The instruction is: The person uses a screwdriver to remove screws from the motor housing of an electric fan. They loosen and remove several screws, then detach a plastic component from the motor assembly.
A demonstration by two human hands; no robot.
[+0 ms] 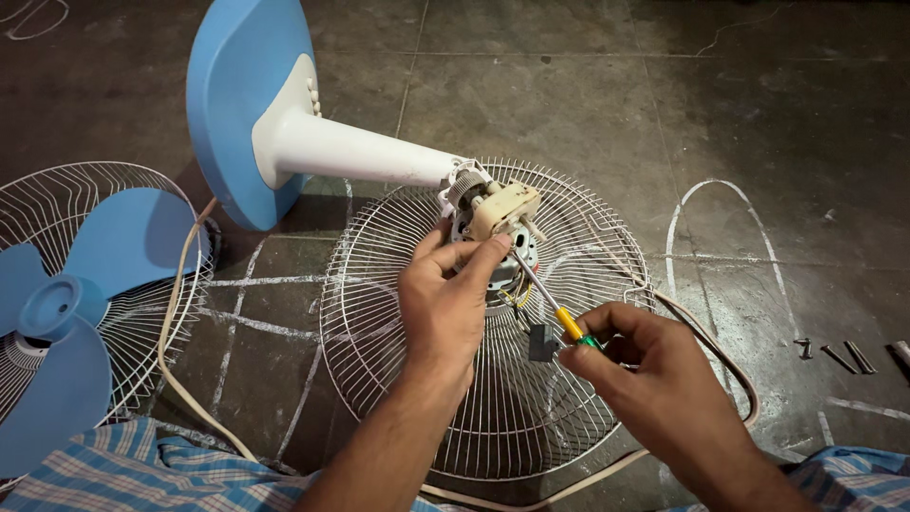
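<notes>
Fan blades (52,313), blue, lie on a white wire guard (142,190) at your far left, with the blue base (237,104) tipped on its edge just beyond and its white stem (360,152) reaching toward the middle. Your left hand (445,303) curls around the exposed motor (488,218), thumb and fingers pressed on its housing, above a second wire guard (569,398) lying flat on the floor. Your right hand (645,365) pinches the yellow-and-green handle of a screwdriver (550,303), whose tip meets the motor. Loose screws (848,356) sit on the floor at far right.
</notes>
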